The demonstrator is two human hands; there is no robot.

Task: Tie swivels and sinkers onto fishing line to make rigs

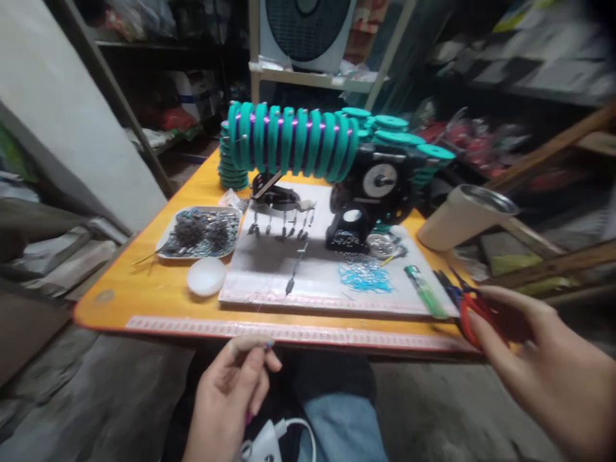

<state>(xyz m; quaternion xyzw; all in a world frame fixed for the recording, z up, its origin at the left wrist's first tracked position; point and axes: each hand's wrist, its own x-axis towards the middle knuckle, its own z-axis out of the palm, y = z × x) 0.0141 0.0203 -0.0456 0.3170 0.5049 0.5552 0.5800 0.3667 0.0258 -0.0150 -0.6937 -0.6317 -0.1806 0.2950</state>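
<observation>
My left hand [235, 378] is in front of the table edge, thumb and index finger pinched on a tiny bluish piece [269, 345] too small to name. At the table's right front corner, my right hand [534, 346] has its fingers around the red handles of a pair of scissors [469, 317], whose dark blades point up and left. Beside the blades lies a green lighter [426, 292] on the white board [269, 269]. Short blue pieces [366, 276] are heaped on that board, and a single dark-tipped strand [296, 269] lies near its middle.
Teal spools [293, 141] line up across the back of the table [110, 289]. A tray [163, 247] of small dark parts and a white bowl [206, 278] stand left. At the right is a pale tumbler [447, 221]. A white plug with a cable [267, 443] rests near my lap.
</observation>
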